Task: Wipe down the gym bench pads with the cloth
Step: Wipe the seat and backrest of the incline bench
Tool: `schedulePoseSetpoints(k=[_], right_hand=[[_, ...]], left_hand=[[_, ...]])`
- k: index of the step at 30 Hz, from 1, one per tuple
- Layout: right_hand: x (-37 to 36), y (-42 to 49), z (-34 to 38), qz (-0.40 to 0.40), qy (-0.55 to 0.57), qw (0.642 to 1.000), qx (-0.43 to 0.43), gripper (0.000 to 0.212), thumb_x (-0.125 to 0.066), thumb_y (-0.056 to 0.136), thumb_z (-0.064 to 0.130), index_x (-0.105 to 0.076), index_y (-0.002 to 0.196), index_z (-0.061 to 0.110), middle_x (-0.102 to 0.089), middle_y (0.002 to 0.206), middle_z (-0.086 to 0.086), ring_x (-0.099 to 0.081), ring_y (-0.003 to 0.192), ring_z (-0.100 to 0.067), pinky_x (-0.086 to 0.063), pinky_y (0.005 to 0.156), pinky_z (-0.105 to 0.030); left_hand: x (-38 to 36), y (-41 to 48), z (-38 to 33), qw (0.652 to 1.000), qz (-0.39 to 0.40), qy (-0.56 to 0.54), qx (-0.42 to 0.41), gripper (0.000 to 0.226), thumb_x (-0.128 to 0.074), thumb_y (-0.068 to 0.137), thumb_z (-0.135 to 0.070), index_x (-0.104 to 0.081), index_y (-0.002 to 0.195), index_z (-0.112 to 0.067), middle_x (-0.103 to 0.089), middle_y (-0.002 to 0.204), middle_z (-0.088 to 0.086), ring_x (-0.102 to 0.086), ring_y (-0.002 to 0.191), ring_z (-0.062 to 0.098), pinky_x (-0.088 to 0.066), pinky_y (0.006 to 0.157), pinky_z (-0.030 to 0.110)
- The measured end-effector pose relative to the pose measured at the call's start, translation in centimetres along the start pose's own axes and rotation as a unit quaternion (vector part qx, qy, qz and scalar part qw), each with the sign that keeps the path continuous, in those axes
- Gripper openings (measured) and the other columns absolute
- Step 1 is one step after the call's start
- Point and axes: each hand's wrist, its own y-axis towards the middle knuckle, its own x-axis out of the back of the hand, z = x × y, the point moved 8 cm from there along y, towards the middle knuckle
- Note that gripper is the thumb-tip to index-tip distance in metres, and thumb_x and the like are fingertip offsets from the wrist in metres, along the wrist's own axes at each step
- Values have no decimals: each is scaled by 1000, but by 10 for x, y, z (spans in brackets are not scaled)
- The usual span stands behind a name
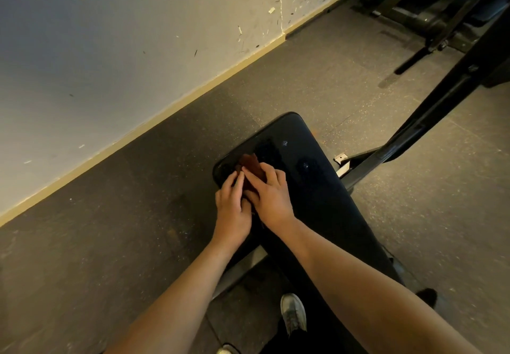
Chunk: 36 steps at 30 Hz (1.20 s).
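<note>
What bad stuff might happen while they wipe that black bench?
1. The cloth sits near the edge of the bench pad, under the left hand and right hand; a big swipe might push it off onto the speckled floor.
2. Both hands crowd one corner, so the smudges farther along the pad might get missed.
</note>
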Motion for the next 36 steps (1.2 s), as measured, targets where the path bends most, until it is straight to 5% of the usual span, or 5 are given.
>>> schedulePoseSetpoints(k=[9, 15, 22, 31, 36], right_hand=[[49, -24, -108, -93, 96, 959, -250, 50, -56, 100, 26, -43, 148, 33, -34, 148, 3, -28, 135, -19, -30, 117, -44], [27, -10, -44, -55, 107, 986, -115, 45, -55, 101, 23, -49, 144, 34, -41, 145, 5, -36, 127, -13, -34, 107, -27], [58, -21, -131, -128, 127, 934, -309, 45, -50, 103, 22, -46, 148, 28, -37, 150, 0, -29, 140, -21, -20, 112, -31], [50, -11, -109, -82, 75, 975, -193, 47, -52, 102, 24, -45, 148, 30, -41, 143, 1, -38, 128, -18, -31, 110, -30], [63, -50, -175, -153, 166, 885, -408, 47, -42, 106, 22, -38, 153, 25, -33, 153, -5, -27, 142, -27, -22, 118, -39]], left_hand=[[-25, 4, -13, 990, 32, 117, -73, 61, -47, 101, -11, -28, 157, -24, -18, 164, -8, -15, 149, 17, -22, 119, 30], [-40, 19, -35, 982, 17, 161, -97, 53, -44, 103, -16, -33, 155, -17, -23, 165, -1, -23, 148, 20, -20, 121, 42], [-45, 22, -29, 975, 38, 191, -107, 57, -46, 102, -16, -30, 157, -21, -17, 166, -7, -17, 148, 16, -17, 120, 41], [-63, 40, -46, 965, 49, 220, -137, 57, -48, 98, -13, -36, 154, -17, -27, 163, -2, -23, 146, 20, -25, 116, 48], [-71, 39, -48, 956, 70, 248, -137, 58, -44, 101, -17, -29, 157, -22, -18, 166, -7, -17, 149, 16, -19, 118, 48]])
